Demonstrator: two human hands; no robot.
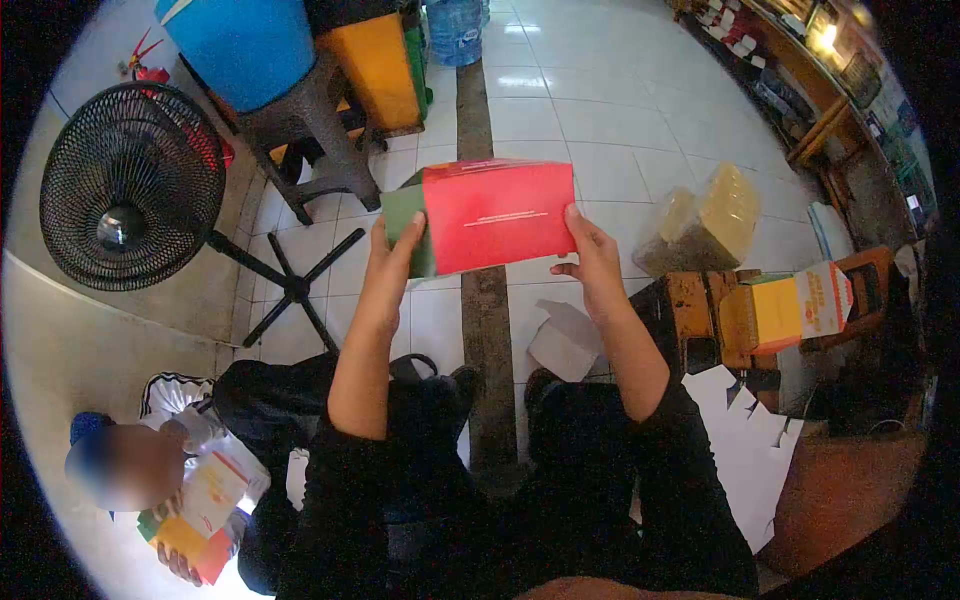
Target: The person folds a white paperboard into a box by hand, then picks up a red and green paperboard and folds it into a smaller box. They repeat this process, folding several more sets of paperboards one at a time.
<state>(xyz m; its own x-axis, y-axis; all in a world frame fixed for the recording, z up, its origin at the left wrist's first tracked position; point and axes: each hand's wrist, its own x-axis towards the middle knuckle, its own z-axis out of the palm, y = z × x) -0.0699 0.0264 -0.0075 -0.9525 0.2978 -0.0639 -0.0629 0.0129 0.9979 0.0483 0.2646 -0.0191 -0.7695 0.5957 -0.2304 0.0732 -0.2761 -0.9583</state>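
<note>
A red and green printed cardboard box [505,220] is held up in front of me, with its broad red side towards me. My left hand [390,262] grips its green end, thumb lying on the near face. At the opposite end, my right hand [598,258] holds the red edge, thumb near the corner and some fingers curled below. The backs of the box and the fingers behind it are hidden. On the floor under my right forearm lies a pale piece of cardboard [564,342].
A yellow and white box [790,308] rests on a wooden stool [697,310] at right, above white die-cut cardboard [740,460]. A black fan [135,190] stands left, near a blue bucket [238,50]. Another person [190,410] holds a similar carton [208,505]. A plastic-wrapped bundle [700,222] sits ahead.
</note>
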